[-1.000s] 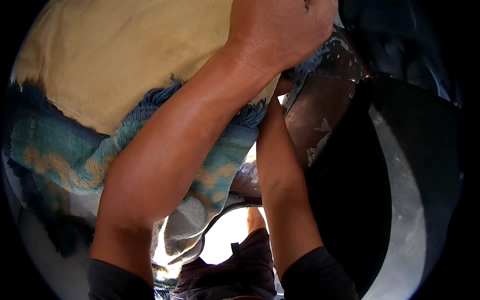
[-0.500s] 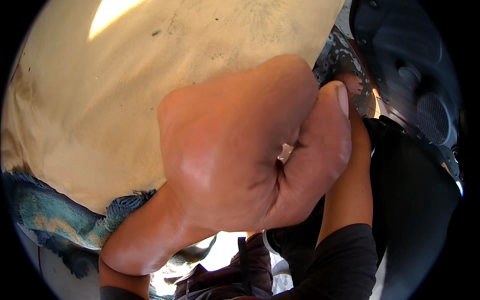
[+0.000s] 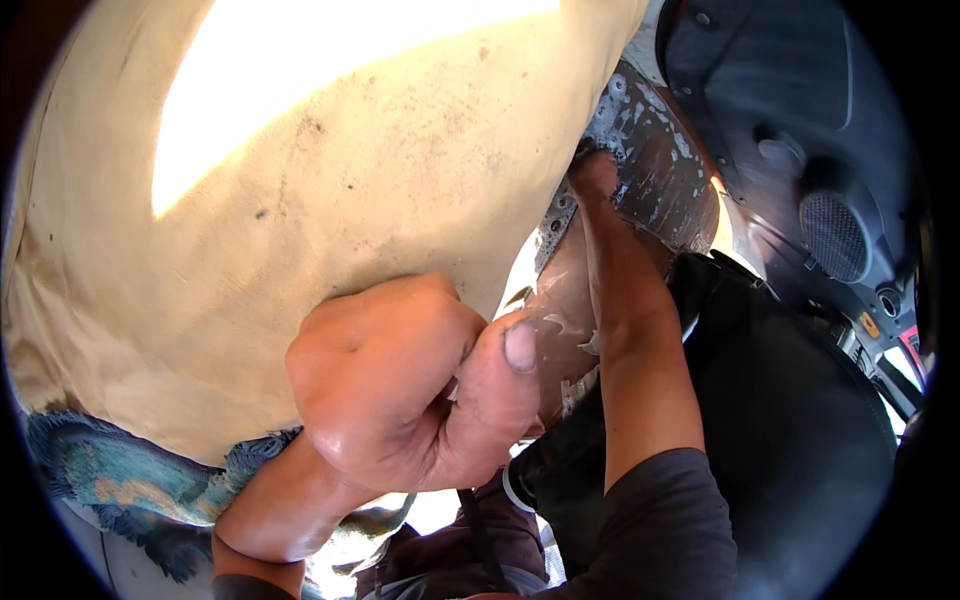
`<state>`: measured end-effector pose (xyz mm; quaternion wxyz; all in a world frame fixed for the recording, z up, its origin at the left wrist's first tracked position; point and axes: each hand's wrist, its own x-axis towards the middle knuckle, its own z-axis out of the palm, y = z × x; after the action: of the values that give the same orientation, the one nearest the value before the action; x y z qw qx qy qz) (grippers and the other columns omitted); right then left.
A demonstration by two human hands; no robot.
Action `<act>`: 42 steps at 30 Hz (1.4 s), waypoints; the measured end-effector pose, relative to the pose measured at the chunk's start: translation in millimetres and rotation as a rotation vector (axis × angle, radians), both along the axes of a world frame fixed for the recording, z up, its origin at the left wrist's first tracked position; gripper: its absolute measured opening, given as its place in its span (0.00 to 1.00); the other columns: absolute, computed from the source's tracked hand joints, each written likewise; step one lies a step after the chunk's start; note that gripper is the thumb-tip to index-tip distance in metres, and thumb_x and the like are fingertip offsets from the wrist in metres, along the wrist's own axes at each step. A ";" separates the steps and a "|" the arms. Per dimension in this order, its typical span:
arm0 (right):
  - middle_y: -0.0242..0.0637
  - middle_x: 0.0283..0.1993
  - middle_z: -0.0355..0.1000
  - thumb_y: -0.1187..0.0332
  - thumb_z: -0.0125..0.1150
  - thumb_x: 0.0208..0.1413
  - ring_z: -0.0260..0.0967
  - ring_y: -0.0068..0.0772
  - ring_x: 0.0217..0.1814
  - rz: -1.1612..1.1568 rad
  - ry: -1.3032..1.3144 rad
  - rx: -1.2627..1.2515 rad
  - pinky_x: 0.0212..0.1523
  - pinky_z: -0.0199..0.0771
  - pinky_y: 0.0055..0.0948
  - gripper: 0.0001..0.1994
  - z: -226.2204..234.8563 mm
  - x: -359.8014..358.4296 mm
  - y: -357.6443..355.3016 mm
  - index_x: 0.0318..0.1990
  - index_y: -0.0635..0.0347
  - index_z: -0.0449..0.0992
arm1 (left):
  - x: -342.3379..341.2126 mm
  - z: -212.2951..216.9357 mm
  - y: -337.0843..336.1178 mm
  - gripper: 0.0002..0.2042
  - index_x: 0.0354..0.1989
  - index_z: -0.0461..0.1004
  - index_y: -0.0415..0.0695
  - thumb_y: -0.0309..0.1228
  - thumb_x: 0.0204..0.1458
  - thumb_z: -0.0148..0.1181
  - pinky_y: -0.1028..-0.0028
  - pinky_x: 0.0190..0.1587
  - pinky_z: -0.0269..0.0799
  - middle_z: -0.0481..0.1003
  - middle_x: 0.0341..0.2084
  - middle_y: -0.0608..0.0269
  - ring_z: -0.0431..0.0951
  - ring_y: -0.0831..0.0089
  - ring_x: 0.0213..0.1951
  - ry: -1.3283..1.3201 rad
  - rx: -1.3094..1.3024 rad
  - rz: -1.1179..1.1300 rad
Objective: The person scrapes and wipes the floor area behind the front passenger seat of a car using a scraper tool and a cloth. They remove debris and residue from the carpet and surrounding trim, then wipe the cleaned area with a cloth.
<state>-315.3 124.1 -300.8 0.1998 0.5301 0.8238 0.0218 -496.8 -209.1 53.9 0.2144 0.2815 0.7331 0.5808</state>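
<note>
My left hand (image 3: 410, 385) is closed in a fist close to the camera, thumb pressed along the curled fingers. Nothing shows in it. It is in front of a large cream-coloured, stained covering (image 3: 330, 210); whether the two touch I cannot tell. Farther off, my right hand (image 3: 597, 174) reaches down between that covering and a dark door panel. Its fingers are curled at a small dark thing too hidden to name. Around it, a brown, worn floor surface (image 3: 660, 170) carries patches of white foam.
On the right stands a black vehicle door panel (image 3: 770, 80) with a round speaker grille (image 3: 835, 236). A black padded surface (image 3: 780, 400) lies beside my right arm. At the lower left hangs a blue-green fringed cloth (image 3: 140, 475). Bright sunlight falls across the cream covering.
My left fist has moved down and left, away from the camera. My right hand appears farther left, and more of its arm and the foamy floor shows. The view has shifted.
</note>
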 end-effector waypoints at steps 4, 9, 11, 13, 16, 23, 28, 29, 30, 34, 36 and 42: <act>0.55 0.39 0.77 0.63 0.60 0.52 0.78 0.59 0.40 -0.094 0.343 0.181 0.43 0.79 0.53 0.17 9.3 -24.9 -1.2 0.43 0.67 0.70 | -5.8 1.1 -2.8 0.13 0.21 0.66 0.40 0.26 0.58 0.57 0.75 0.17 0.48 0.60 0.12 0.68 0.55 0.80 0.14 -0.001 -0.016 -0.039; 0.54 0.50 0.77 0.64 0.62 0.51 0.77 0.55 0.52 -0.192 0.165 0.082 0.54 0.77 0.45 0.21 14.1 8.2 100.2 0.51 0.63 0.71 | -6.9 2.5 -0.9 0.12 0.23 0.67 0.41 0.26 0.59 0.56 0.75 0.17 0.49 0.61 0.12 0.66 0.58 0.78 0.14 -0.064 0.042 -0.065; 0.53 0.50 0.78 0.64 0.65 0.49 0.77 0.55 0.52 -0.139 0.241 -0.013 0.55 0.76 0.42 0.24 -8.0 20.0 114.1 0.53 0.62 0.71 | -7.0 1.2 -3.0 0.13 0.23 0.65 0.41 0.28 0.61 0.55 0.75 0.18 0.48 0.62 0.12 0.66 0.57 0.79 0.15 -0.064 0.032 -0.071; 0.52 0.49 0.78 0.64 0.67 0.46 0.76 0.55 0.53 -0.246 0.503 -0.095 0.55 0.75 0.41 0.26 -15.5 24.6 93.9 0.55 0.60 0.71 | -6.1 -0.5 -2.8 0.14 0.23 0.64 0.41 0.29 0.62 0.54 0.76 0.19 0.47 0.62 0.13 0.67 0.56 0.81 0.16 -0.059 0.031 -0.068; 0.48 0.46 0.78 0.62 0.73 0.41 0.77 0.53 0.51 -0.166 0.465 -0.010 0.53 0.76 0.43 0.25 -8.8 -1.2 28.0 0.49 0.54 0.75 | 2.2 3.3 -1.3 0.16 0.22 0.62 0.42 0.30 0.64 0.54 0.78 0.22 0.46 0.61 0.15 0.72 0.54 0.85 0.20 -0.046 -0.046 0.002; 0.49 0.42 0.77 0.68 0.66 0.45 0.76 0.56 0.48 0.039 0.559 -0.053 0.50 0.77 0.47 0.15 0.0 -3.7 -56.2 0.43 0.55 0.77 | 9.0 3.3 5.4 0.17 0.20 0.64 0.39 0.26 0.63 0.58 0.82 0.25 0.47 0.60 0.18 0.77 0.55 0.89 0.24 -0.056 0.012 0.107; 0.50 0.40 0.76 0.72 0.61 0.48 0.74 0.59 0.47 -0.034 0.632 -0.044 0.49 0.74 0.51 0.12 13.9 16.0 -133.6 0.41 0.59 0.77 | 13.1 -8.1 4.8 0.17 0.20 0.65 0.40 0.27 0.63 0.59 0.81 0.23 0.46 0.58 0.17 0.79 0.53 0.90 0.23 -0.089 0.137 0.113; 0.51 0.41 0.76 0.73 0.60 0.48 0.73 0.60 0.47 -0.040 0.679 -0.097 0.49 0.74 0.51 0.11 7.5 23.7 -141.4 0.41 0.59 0.77 | 14.6 -7.4 5.6 0.17 0.20 0.65 0.40 0.27 0.63 0.59 0.81 0.23 0.46 0.58 0.16 0.79 0.53 0.90 0.23 -0.100 0.153 0.112; 0.52 0.41 0.76 0.74 0.59 0.49 0.73 0.60 0.48 -0.043 0.724 -0.140 0.49 0.73 0.51 0.10 -7.0 37.8 -143.2 0.41 0.60 0.78 | 15.2 -6.0 7.4 0.17 0.20 0.65 0.40 0.27 0.62 0.60 0.81 0.23 0.46 0.58 0.16 0.79 0.53 0.90 0.23 -0.113 0.178 0.108; 0.56 0.41 0.76 0.73 0.56 0.55 0.73 0.61 0.46 -0.270 1.064 -0.306 0.46 0.73 0.49 0.07 -61.6 77.8 -181.6 0.39 0.63 0.77 | 18.4 -18.4 12.6 0.19 0.19 0.64 0.40 0.30 0.62 0.60 0.80 0.22 0.46 0.58 0.16 0.79 0.53 0.89 0.22 -0.146 0.203 0.183; 0.56 0.39 0.76 0.73 0.55 0.55 0.73 0.61 0.43 -0.268 0.739 -0.261 0.43 0.73 0.48 0.07 -34.9 63.7 -228.9 0.39 0.63 0.77 | 17.6 -16.0 7.0 0.19 0.19 0.64 0.41 0.31 0.61 0.60 0.80 0.22 0.47 0.58 0.16 0.79 0.53 0.89 0.21 -0.142 0.136 0.213; 0.53 0.38 0.74 0.66 0.62 0.49 0.72 0.57 0.42 -0.400 1.121 -0.415 0.44 0.71 0.48 0.10 -29.5 99.1 -249.9 0.33 0.64 0.74 | 18.5 0.7 11.1 0.20 0.18 0.63 0.42 0.31 0.61 0.61 0.80 0.21 0.46 0.58 0.15 0.80 0.53 0.90 0.21 -0.232 0.113 0.168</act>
<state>-216.2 -125.7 -330.3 -0.1636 0.5550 0.6752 -0.4575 -478.4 -198.0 54.6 0.2322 0.1616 0.6907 0.6656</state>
